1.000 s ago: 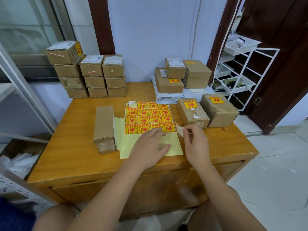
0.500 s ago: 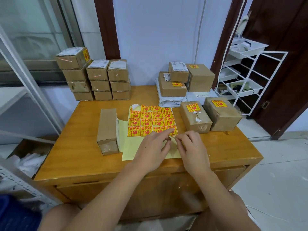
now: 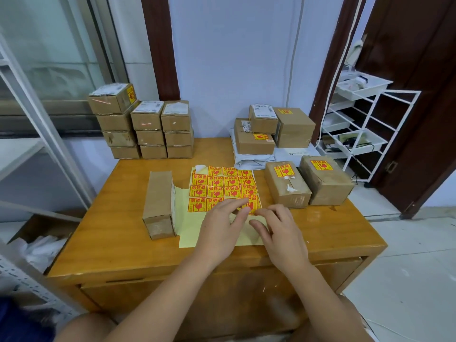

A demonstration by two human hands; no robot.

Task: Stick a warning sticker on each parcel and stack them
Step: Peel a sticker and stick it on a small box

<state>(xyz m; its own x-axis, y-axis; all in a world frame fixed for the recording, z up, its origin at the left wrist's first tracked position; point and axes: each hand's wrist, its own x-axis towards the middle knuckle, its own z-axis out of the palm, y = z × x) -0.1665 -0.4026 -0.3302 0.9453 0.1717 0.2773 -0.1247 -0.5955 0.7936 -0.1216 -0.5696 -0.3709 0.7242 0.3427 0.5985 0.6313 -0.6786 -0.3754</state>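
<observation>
Unlabelled parcel (image 3: 160, 203) lies left of the sticker sheet (image 3: 222, 193), just touching its edge. Left hand (image 3: 222, 228) presses the sheet, fingers loosely spread. Right hand (image 3: 278, 233) seems to pinch the bottom-right sticker (image 3: 251, 204); contact is unclear. Risk: the sheet lifts, or the sticker tears or curls onto itself if peeled fast.

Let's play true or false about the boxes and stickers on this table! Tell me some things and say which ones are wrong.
1. The long box left of the sticker sheet shows a sticker. False: none shows on it.
2. Both hands are at the sheet's bottom-right sticker. True: left hand, right hand.
3. The two boxes right of the sheet each have a sticker on top. True.
4. The sheet lies on the floor. False: it lies on the wooden table.
</observation>
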